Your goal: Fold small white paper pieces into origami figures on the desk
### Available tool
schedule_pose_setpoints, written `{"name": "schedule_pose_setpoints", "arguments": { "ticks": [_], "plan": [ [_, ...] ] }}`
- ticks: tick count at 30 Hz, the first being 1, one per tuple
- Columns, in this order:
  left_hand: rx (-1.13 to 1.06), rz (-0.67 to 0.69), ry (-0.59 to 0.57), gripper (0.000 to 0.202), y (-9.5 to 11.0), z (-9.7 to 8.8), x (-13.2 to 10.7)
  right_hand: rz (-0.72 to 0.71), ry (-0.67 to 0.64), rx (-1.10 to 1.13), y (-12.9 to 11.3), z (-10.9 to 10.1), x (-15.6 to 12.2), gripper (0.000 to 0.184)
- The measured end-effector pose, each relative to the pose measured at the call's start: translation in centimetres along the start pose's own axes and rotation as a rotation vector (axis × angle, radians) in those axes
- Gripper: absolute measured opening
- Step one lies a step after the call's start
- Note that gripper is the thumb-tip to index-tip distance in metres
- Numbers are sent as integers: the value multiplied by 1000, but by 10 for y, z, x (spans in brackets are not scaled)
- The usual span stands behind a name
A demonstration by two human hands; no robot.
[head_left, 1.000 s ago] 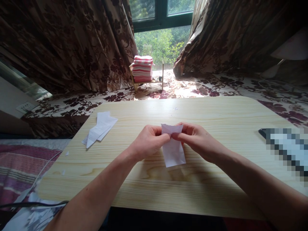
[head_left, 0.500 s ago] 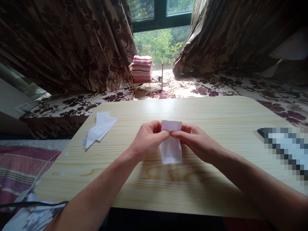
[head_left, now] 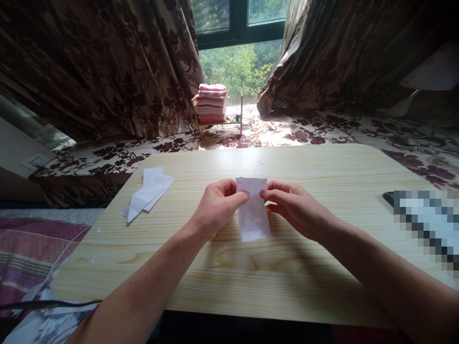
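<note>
A small rectangular piece of white paper (head_left: 253, 217) is held up over the middle of the wooden table (head_left: 304, 286). Its top edge looks uneven, as if torn, and faint creases cross it. My left hand (head_left: 220, 205) pinches its left side, thumb on the front and fingers behind. On the right edge, near the top, my right hand (head_left: 294, 205) grips the paper between thumb and forefinger. The fingertips behind the sheet are hidden.
Several paper pieces (head_left: 150, 191) lie overlapping on the table's left. Tiny scraps (head_left: 260, 162) dot the far side. A pixelated dark-edged object (head_left: 423, 220) rests at right. Beyond the table, folded striped cloths (head_left: 211, 104) sit on a small stand. Crumpled paper (head_left: 53, 325) is at lower left.
The paper has shifted slightly left and tilted a little. My right thumb has drawn back from the paper's middle to its right edge, and my left thumb has moved slightly left.
</note>
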State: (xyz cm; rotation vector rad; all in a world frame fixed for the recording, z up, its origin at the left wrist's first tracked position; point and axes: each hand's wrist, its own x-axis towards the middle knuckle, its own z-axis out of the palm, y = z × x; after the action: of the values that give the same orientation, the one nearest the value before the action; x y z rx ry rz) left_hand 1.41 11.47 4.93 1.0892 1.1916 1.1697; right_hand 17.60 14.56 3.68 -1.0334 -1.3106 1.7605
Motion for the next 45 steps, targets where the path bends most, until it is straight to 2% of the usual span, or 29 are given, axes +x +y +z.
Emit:
{"name": "schedule_pose_setpoints", "arguments": {
  "ticks": [4,7,14,17,20,24,27,30,32,33,34,36,37,41,45],
  "plan": [
    [-36,14,53,4,1,-3,2,-37,71,3,-2,-2,-1,11],
    [-67,20,77,5,1,-4,3,-27,36,-36,-3,1,-3,14],
    [-90,-41,-39,12,3,-2,1,-27,-37,-102,-2,5,-6,18],
    [-43,-10,-27,7,2,-3,2,-21,-54,-121,0,3,-5,16],
    [134,24,1,6,-1,-6,3,-71,-33,-263,2,0,-3,12],
    [361,11,-93,6,-9,-13,7,-243,42,-588,6,-1,-1,10],
    [524,53,-98,10,-11,-15,7,-274,61,-721,10,-1,-1,14],
    [795,283,82,19,-6,-11,-1,-288,97,-814,13,-2,0,15],
    [1021,473,178,16,0,-6,-12,-302,113,-860,13,-4,0,14],
    [1117,523,147,14,2,-3,-18,-308,116,-878,13,-5,0,15],
    [1197,537,63,17,3,0,-24,-315,118,-893,13,-6,0,15],
    [1321,509,-82,20,0,5,-34,-321,114,-913,14,-8,0,15],
    [1375,486,-108,20,-3,7,-37,-321,110,-923,14,-8,0,16],
    [1513,434,-107,22,-17,9,-41,-322,77,-979,14,-9,0,17],
    [1549,434,-103,26,-20,10,-41,-315,61,-1037,15,-10,0,17]
  ]
}}
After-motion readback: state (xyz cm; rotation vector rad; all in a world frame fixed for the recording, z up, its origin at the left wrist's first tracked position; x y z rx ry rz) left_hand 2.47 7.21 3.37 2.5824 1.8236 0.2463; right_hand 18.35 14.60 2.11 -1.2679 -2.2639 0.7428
